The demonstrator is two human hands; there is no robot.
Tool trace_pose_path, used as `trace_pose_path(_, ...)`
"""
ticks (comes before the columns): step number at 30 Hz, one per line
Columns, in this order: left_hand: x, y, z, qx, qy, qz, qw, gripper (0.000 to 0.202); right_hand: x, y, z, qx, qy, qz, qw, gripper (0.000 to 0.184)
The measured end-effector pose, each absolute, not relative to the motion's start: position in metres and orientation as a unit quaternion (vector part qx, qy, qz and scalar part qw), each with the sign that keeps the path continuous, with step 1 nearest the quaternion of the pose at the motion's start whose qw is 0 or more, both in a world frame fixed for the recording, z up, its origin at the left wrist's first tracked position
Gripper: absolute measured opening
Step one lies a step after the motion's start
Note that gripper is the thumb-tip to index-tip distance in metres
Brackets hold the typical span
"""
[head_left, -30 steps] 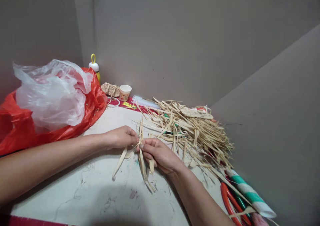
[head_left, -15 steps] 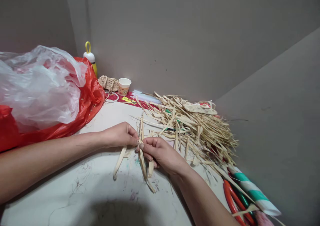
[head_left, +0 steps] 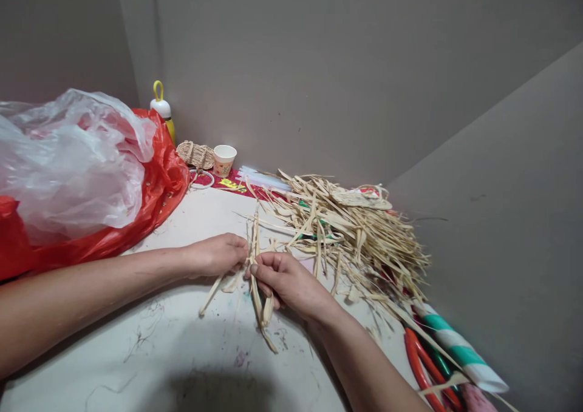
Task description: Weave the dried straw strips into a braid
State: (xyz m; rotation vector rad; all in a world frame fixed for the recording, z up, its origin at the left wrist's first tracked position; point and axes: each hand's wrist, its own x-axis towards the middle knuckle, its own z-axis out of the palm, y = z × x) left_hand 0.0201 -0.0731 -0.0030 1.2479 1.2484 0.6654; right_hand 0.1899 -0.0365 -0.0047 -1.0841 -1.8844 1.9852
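Observation:
Both of my hands meet over a white marble-patterned tabletop (head_left: 150,363). My left hand (head_left: 217,255) is closed, pinching a few pale dried leaf strips (head_left: 257,290) where they cross. My right hand (head_left: 286,281) is closed on the same strips from the other side, thumb on top. The strips' loose ends hang down onto the table and stick up between my hands. A big heap of the same dried strips (head_left: 355,230) lies just beyond my right hand.
A red plastic bag (head_left: 159,187) with a clear bag (head_left: 73,163) on it fills the left. At the back stand a yellow-handled bottle (head_left: 161,108), a small woven basket (head_left: 195,154) and a paper cup (head_left: 225,159). Red hoops (head_left: 421,369) and a green-striped roll (head_left: 455,345) lie at right. Grey walls close in.
Both hands stay pinched on the strips and have shifted slightly. The strips' lower ends have drawn in a little. The camera view has moved a bit to the right.

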Motion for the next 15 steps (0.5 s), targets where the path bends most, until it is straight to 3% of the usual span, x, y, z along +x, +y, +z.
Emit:
trace_pose_path(8, 0.0171, -0.0731, -0.0024, 0.583, 0.525, 0.244, 0.57, 0.029, 0.19, -0.0361, -0.0011, -0.365, -0.631, 0.678, 0.097, 0.029)
trace_pose_path(15, 0.0162, -0.0723, 0.004, 0.521, 0.522, 0.246, 0.629, 0.027, 0.19, -0.0365, 0.0021, -0.369, -0.652, 0.656, 0.091, 0.033)
